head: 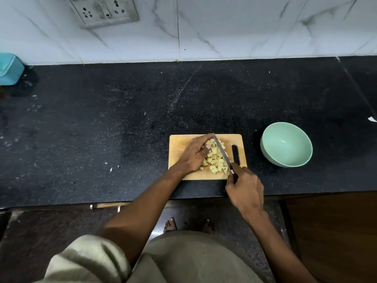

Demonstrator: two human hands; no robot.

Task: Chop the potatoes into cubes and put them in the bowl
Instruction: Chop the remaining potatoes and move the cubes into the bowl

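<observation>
Potato cubes [215, 159] between left fingers [206, 139]; knife [222, 153]

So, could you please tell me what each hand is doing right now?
Left hand: open, cupped against the potato cubes.
Right hand: grips the knife.

A black speckled counter [102, 119] spans the view. At ten o'clock, a turquoise container [10, 69] sits at its edge. At eleven o'clock, a switch-and-socket plate [104, 10] hangs on the white marble wall [244, 27].
</observation>
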